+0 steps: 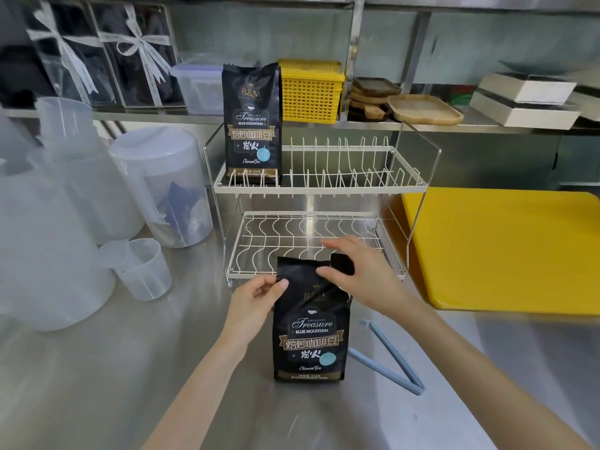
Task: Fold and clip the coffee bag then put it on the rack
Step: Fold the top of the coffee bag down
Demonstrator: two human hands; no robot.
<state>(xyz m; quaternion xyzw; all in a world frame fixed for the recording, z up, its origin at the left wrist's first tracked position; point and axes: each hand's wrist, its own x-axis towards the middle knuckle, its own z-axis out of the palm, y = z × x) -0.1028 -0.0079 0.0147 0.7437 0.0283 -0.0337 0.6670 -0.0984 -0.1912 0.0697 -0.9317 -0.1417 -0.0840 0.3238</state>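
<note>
Both hands hold the top of the black standing coffee bag (311,332): left hand (256,298) pinches its edge, right hand (357,274) bends its corner. A long blue plastic clip (386,358) lies open at 3 o'clock.

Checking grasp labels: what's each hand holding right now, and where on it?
Both hold the coffee bag standing on the counter: left hand pinches its upper left edge, right hand grips the top right corner, folding it. The blue clip lies untouched.

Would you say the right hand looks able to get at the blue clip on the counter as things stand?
Probably yes. The blue clip lies open on the counter just right of the coffee bag, with nothing on top of it. The right hand is busy at the bag's top, so it would need to let go first.
</note>
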